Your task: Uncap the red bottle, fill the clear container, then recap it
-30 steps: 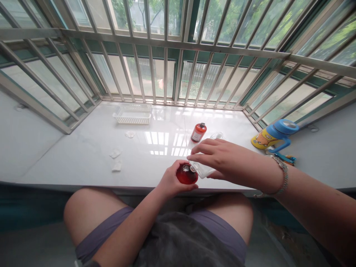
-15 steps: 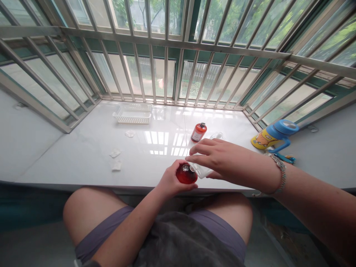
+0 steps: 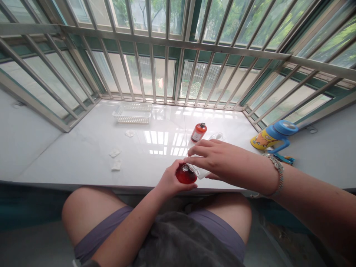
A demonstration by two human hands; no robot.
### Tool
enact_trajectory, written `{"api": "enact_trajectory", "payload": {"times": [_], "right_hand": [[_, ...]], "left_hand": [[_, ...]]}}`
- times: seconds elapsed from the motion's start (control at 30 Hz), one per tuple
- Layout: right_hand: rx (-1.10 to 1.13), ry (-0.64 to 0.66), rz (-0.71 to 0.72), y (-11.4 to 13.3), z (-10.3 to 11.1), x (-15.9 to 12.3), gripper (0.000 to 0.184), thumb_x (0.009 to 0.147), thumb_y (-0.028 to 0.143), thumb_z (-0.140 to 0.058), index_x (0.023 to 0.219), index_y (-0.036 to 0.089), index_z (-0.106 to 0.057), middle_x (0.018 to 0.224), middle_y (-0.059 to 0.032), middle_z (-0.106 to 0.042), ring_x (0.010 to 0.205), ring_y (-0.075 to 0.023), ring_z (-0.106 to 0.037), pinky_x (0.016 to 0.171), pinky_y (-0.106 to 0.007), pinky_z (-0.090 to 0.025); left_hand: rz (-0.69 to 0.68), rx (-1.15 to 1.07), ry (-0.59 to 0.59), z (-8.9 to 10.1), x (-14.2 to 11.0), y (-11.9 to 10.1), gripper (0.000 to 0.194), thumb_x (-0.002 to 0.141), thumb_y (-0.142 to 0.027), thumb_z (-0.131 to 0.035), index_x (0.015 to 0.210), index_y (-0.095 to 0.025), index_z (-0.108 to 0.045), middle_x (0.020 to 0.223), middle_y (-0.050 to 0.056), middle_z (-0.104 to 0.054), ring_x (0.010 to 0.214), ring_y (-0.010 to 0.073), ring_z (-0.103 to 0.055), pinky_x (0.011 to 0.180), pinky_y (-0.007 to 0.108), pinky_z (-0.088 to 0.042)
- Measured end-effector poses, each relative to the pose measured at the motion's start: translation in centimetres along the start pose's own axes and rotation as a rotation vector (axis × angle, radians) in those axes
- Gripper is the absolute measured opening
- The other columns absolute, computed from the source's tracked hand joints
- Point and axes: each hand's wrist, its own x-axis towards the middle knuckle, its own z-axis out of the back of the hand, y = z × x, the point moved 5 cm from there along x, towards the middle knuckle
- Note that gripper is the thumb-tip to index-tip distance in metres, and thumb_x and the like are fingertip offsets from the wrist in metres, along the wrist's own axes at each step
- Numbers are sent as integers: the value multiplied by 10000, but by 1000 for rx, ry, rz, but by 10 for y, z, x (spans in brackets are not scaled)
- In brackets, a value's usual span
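Head view shows the left hand (image 3: 167, 181) wrapped around a round red bottle (image 3: 185, 175), likely smooth and slippery, while right-hand fingers (image 3: 198, 160) pinch a soft clear pouch (image 3: 202, 171) at its neck.

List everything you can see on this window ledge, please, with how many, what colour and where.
round bottle: 1, dark red, front edge, in left hand
clear container: 1, transparent, under right hand
small bottle: 1, orange-red, black cap, ledge middle
basket: 1, white, far left by bars
pads: 3, white, scattered left
kids' bottle: 1, yellow and blue, far right
ledge: 1, glossy white
bracelet: 1, silver, right wrist
left hand: grips round bottle
right hand: fingers at the bottle's top
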Motion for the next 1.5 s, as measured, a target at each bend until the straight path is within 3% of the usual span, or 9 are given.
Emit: {"api": "enact_trajectory", "payload": {"times": [0.23, 0.47, 0.6, 0.77, 0.9, 1.0, 1.23, 1.37, 1.5], "right_hand": [[120, -53, -92, -8, -6, -9, 634, 833, 158, -865, 1417, 221, -628, 1322, -126, -690, 1222, -325, -640, 1021, -488, -570], [322, -229, -297, -23, -44, -39, 848, 875, 166, -804, 1621, 319, -432, 1467, -134, -597, 1322, -314, -628, 1084, -489, -578], [461, -320, -469, -33, -80, -62, 822, 924, 246, -761, 1647, 321, -376, 1486, -131, -539, 1347, -292, -612, 1104, -472, -578], [484, -501, -691, -47, -145, -108, 628, 951, 405, -736, 1518, 271, -502, 1433, -136, -580, 1323, -318, -615, 1089, -526, -576], [478, -540, -916, -44, -203, -145, 586, 943, 488, -730, 1449, 266, -534, 1383, -132, -631, 1272, -343, -638, 1013, -549, -600], [502, -534, -1047, -36, -230, -167, 580, 945, 512, -718, 1439, 269, -537, 1360, -138, -641, 1184, -345, -664, 912, -526, -630], [588, -612, -1168, -45, -259, -195, 637, 956, 579, -679, 1468, 248, -496, 1403, -150, -580, 1242, -353, -612, 971, -542, -626], [590, -623, -1169, -57, -272, -196, 654, 981, 577, -643, 1519, 252, -464, 1456, -161, -538, 1266, -346, -601, 1000, -535, -624], [417, -614, -1182, -62, -274, -198, 682, 971, 604, -629, 1525, 238, -471, 1520, -193, -519, 1386, -398, -537, 1068, -586, -575]], "left_hand": [[-9, 2, -25, 3, -1, -1, 792, 616, -431, -1023, 1279, -251, -630, 1207, 55, -750, 1098, 289, -728, 994, 431, -600], [-3, -36, -50, 15, -3, 2, 800, 625, -419, -1022, 1304, -257, -632, 1272, 84, -745, 1175, 306, -729, 1063, 449, -589], [32, -47, -126, 34, -6, 8, 807, 630, -412, -1020, 1313, -253, -619, 1317, 109, -739, 1228, 315, -718, 1115, 475, -563], [47, -41, -273, 70, -12, 15, 792, 649, -409, -1000, 1318, -236, -612, 1307, 128, -747, 1230, 320, -726, 1110, 477, -573], [41, 1, -438, 103, -19, 20, 781, 646, -446, -988, 1302, -240, -619, 1315, 121, -736, 1209, 322, -731, 1075, 492, -605], [35, 44, -558, 127, -25, 23, 770, 645, -453, -979, 1296, -245, -625, 1286, 108, -737, 1194, 324, -733, 1074, 529, -609], [60, 158, -780, 169, -24, 40, 781, 678, -441, -962, 1344, -256, -599, 1326, 102, -695, 1167, 302, -722, 1109, 556, -571], [48, 168, -804, 171, -4, 43, 806, 694, -435, -958, 1373, -261, -561, 1370, 109, -664, 1225, 294, -696, 1113, 513, -565], [51, 191, -812, 167, 23, 41, 798, 713, -424, -963, 1378, -267, -550, 1385, 106, -652, 1240, 289, -678, 1118, 501, -553]]}}
